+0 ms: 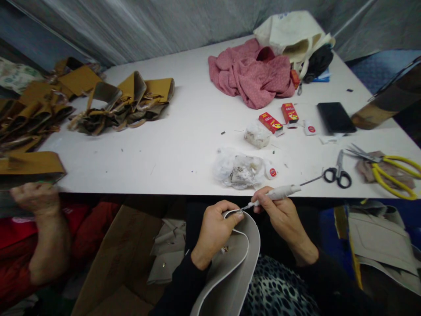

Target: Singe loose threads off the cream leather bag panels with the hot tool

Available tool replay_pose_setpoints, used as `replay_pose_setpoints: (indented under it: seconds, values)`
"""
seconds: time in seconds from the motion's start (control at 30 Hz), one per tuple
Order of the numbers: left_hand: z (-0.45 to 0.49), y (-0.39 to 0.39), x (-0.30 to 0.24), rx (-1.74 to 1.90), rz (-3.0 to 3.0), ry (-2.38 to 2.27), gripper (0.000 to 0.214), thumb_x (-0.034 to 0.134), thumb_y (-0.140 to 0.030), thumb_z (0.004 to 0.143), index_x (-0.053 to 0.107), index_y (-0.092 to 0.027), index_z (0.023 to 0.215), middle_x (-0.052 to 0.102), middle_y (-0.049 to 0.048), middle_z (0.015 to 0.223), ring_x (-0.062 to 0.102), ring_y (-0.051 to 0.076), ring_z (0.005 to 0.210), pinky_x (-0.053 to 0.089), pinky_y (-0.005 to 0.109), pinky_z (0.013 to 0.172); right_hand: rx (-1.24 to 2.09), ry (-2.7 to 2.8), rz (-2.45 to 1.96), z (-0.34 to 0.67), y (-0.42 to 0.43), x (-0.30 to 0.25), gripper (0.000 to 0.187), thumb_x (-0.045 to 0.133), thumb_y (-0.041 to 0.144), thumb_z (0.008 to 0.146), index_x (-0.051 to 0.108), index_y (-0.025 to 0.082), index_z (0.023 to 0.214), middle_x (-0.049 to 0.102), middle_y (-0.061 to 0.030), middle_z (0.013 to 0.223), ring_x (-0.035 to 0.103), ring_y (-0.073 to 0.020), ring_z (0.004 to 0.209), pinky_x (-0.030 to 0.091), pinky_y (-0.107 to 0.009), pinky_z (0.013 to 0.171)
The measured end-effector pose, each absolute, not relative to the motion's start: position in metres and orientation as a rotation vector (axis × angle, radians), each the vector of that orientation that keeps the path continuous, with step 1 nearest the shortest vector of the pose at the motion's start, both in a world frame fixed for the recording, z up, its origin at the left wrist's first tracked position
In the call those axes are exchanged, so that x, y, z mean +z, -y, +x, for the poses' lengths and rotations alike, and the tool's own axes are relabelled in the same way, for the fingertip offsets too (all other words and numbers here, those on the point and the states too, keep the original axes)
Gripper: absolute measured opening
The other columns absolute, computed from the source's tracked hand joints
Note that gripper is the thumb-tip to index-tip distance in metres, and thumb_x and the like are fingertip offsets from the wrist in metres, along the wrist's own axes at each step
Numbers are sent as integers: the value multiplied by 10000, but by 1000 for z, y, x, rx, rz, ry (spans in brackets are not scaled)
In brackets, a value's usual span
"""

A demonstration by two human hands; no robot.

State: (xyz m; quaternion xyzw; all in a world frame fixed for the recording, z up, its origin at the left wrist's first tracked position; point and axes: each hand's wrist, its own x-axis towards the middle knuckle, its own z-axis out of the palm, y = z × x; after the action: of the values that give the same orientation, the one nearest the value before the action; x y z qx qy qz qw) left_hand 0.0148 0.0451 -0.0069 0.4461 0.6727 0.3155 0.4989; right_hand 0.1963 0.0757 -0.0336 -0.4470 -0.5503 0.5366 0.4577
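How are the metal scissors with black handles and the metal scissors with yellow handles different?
The black-handled scissors look smaller; the yellow-handled scissors look bigger. The black pair's blades look closed; the yellow pair's are spread apart. The black pair lies on the white table, the yellow pair over a crumpled brownish cloth. Both have metal blades.

The left hand (213, 230) pinches the rim of a bendy grey piece (253, 239), just off the near edge of the white surface (184, 149). The right hand (284, 219) holds a white tool (284, 192) (a thin metal rod (311, 180) pokes out its back), with its tip at the rim. Black scissors (338, 170) and yellow scissors (375, 165) lie toward the near right corner. A pink cloth (251, 72) sits nearer the far edge.
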Motion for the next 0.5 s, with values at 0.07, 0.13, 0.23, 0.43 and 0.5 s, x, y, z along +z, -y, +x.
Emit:
replay_pose_setpoints:
  seconds: [0.07,0.13,0.23,0.43,0.5]
  values:
    - [16,-45,-7,754,1081,-1628,41,761,-209,722,768,-172,738,746,27,726,630,180,686,455,268,648,1332,1366,-1108,198,-74,-36,347,573,465,1032,712,192,871,658,-1,659,635,-143,617,514,-237,593]
    - [18,-45,-6,749,1087,-1623,41,759,-207,722,767,-171,739,750,29,732,638,183,697,461,271,660,1335,1383,-1113,200,-73,-37,347,561,459,1039,709,191,877,656,0,662,636,-144,621,513,-239,597]
    - [19,-44,-7,744,1107,-1611,38,753,-204,723,768,-173,741,759,36,751,653,193,724,470,278,688,1314,1467,-1102,202,-71,-36,339,545,437,1049,702,191,878,661,-5,694,643,-149,646,515,-252,628]
    - [18,-43,-7,768,1127,-1582,46,736,-219,728,760,-180,723,738,32,729,634,191,707,456,278,674,1309,1531,-1076,205,-71,-34,333,528,427,1059,698,202,881,671,-10,723,653,-161,681,518,-272,669]
    - [17,-43,-7,774,1135,-1574,55,724,-221,736,756,-181,716,722,27,708,619,184,689,449,274,659,1336,1481,-1072,205,-69,-37,327,547,441,1049,704,206,886,679,-8,713,657,-161,676,520,-270,664]
